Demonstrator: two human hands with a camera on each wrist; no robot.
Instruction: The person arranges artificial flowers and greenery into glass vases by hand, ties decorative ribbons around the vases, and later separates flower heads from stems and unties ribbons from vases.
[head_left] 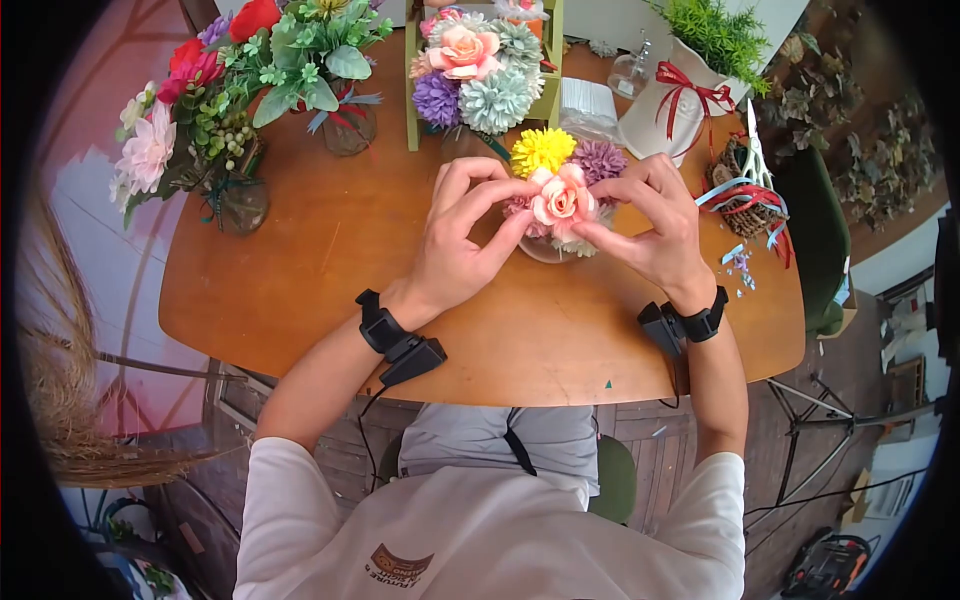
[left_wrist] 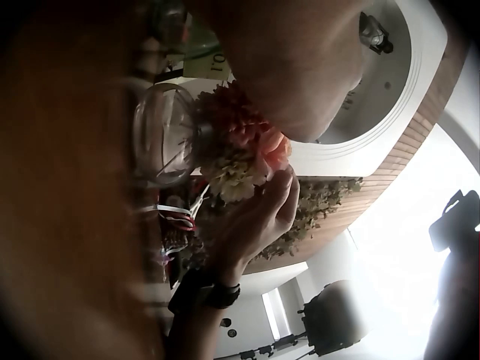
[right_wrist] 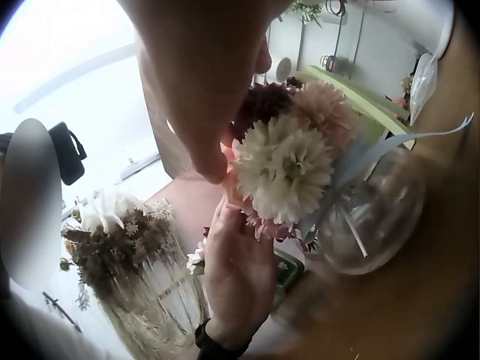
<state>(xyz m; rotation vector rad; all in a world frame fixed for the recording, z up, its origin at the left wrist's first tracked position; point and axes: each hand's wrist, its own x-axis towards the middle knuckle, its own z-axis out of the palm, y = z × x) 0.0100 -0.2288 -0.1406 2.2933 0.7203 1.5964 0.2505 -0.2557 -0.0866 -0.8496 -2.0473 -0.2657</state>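
A peach-pink artificial rose (head_left: 562,203) tops a small bouquet on the table, between both hands. My left hand (head_left: 462,232) pinches its petals from the left with thumb and forefinger. From the right, my right hand (head_left: 655,222) pinches the opposite petals the same way. Around the rose sit a yellow pompom flower (head_left: 543,151), a mauve flower (head_left: 600,160) and, in the right wrist view, a cream flower (right_wrist: 285,169). Below them stands a round clear glass vase (right_wrist: 375,225), with a pale blue ribbon (right_wrist: 405,141) beside its neck.
Glass jars of flowers (head_left: 243,205) stand at the table's left. Behind the bouquet is a green wooden holder (head_left: 413,120) with more flowers. At right, white scissors (head_left: 755,150) and ribbons stick out of a woven basket (head_left: 735,165), near a white pot (head_left: 650,125) and scraps (head_left: 740,262).
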